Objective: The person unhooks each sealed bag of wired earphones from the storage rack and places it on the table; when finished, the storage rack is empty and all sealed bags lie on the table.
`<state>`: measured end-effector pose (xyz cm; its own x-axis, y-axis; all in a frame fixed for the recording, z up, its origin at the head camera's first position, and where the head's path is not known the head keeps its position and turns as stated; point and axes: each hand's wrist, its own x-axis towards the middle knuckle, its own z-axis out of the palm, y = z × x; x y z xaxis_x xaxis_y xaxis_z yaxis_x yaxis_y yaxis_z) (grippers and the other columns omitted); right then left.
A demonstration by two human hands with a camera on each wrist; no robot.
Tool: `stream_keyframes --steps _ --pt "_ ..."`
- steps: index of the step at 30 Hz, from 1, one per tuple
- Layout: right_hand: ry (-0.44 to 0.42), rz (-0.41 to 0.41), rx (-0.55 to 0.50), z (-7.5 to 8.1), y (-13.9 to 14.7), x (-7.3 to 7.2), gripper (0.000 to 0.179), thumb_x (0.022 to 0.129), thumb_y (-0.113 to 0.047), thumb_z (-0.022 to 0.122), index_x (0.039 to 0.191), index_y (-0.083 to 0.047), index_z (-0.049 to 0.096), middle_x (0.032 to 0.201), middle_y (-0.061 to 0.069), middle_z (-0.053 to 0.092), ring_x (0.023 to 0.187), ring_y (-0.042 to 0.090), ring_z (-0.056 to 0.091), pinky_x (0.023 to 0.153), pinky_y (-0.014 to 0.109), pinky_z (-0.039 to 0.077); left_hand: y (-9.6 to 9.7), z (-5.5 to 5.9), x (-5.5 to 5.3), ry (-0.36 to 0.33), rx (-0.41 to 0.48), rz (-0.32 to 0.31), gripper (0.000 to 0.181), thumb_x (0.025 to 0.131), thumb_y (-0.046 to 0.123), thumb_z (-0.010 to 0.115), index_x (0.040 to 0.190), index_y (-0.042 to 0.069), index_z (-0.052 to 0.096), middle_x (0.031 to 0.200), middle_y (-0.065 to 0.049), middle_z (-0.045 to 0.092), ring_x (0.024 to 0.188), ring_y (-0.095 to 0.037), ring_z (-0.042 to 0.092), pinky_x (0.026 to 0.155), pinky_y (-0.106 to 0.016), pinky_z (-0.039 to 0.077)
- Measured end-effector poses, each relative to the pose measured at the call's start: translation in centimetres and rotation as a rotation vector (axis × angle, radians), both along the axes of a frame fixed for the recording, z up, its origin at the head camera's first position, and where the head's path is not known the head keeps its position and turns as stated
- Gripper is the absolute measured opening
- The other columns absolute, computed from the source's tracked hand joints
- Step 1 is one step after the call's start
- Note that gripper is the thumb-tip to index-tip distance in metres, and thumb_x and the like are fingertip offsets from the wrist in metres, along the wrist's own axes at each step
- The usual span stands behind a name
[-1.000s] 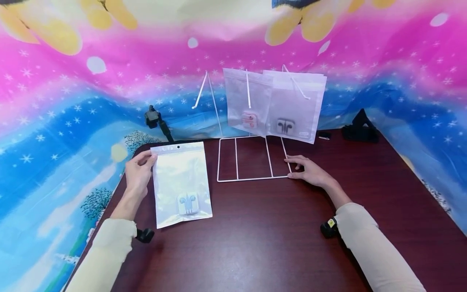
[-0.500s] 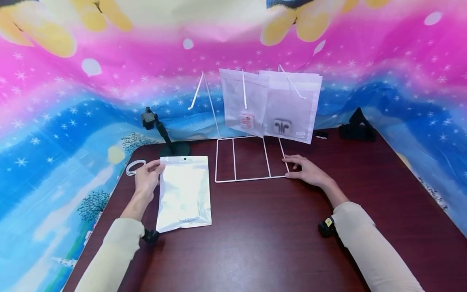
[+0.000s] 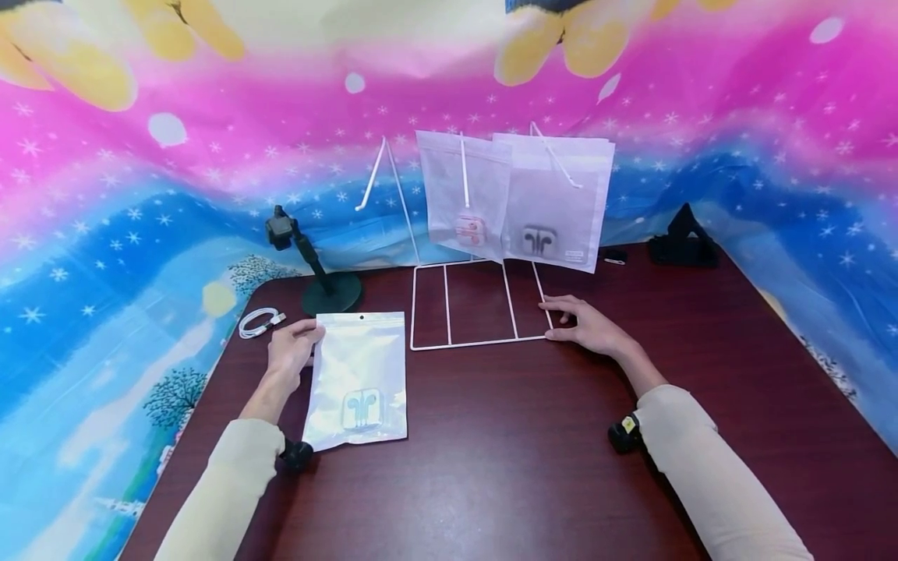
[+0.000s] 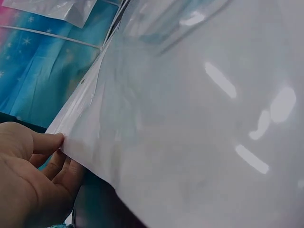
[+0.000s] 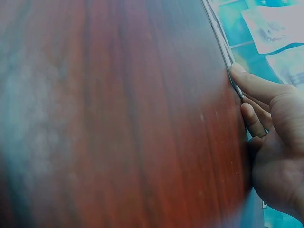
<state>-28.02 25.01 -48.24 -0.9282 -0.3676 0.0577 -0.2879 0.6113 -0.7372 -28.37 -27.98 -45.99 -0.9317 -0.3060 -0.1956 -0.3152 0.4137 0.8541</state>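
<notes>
My left hand (image 3: 289, 354) pinches the upper left edge of a shiny white zip bag (image 3: 361, 354) between thumb and fingers. A boxed set of earphones (image 3: 362, 409) shows through its lower part. In the left wrist view the bag (image 4: 180, 118) fills most of the picture, its edge between the fingertips. My right hand (image 3: 589, 323) holds the front right corner of a white wire display rack (image 3: 447, 312), thumb at the corner and fingers along the side wire. Two earphone bags hang from the rack, a left one (image 3: 445, 179) and a right one (image 3: 554, 199).
The rack's left hook (image 3: 372, 174) bears no bag. Behind my left hand are a coiled white cable (image 3: 243, 327) and a black stand (image 3: 330, 292). Another black stand (image 3: 684, 251) is at the back right. A printed cloth (image 3: 245, 156) encloses the dark table (image 3: 463, 452).
My left hand has drawn the bag nearer and slightly right, uncovering the black stand's base and the cable. My right hand keeps its place on the rack. The view has shifted slightly.
</notes>
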Motion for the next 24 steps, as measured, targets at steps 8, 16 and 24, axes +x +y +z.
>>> stream_keyframes --steps 8,16,24 --pt "0.016 0.005 0.010 -0.2 -0.1 -0.2 0.061 0.096 -0.019 0.077 0.150 -0.002 0.054 0.155 0.019 0.047 0.106 0.029 0.054 0.091 0.043 0.043 0.3 -0.4 0.0 -0.032 -0.026 -0.034 0.041 0.105 0.022 0.060 0.142 0.004 0.062 0.140 -0.019 0.059 0.115 -0.025 0.060 0.071 -0.023 0.056" --pt "0.015 0.005 -0.004 -0.3 0.0 -0.2 0.061 0.096 -0.019 0.078 0.149 -0.001 0.054 0.156 0.020 0.046 0.106 0.029 0.054 0.091 0.043 0.043 0.2 -0.1 -0.1 -0.066 -0.033 -0.087 0.046 0.107 0.027 0.059 0.147 0.004 0.058 0.140 -0.020 0.058 0.112 -0.026 0.060 0.073 -0.024 0.058" --pt "0.011 0.000 -0.003 -0.2 0.1 -0.2 0.062 0.096 -0.020 0.077 0.150 -0.002 0.054 0.156 0.018 0.047 0.107 0.030 0.054 0.093 0.044 0.042 -0.4 0.7 -0.3 -0.035 0.027 -0.133 0.050 0.110 0.031 0.053 0.151 0.003 0.052 0.148 -0.023 0.055 0.126 -0.036 0.062 0.090 -0.033 0.059"
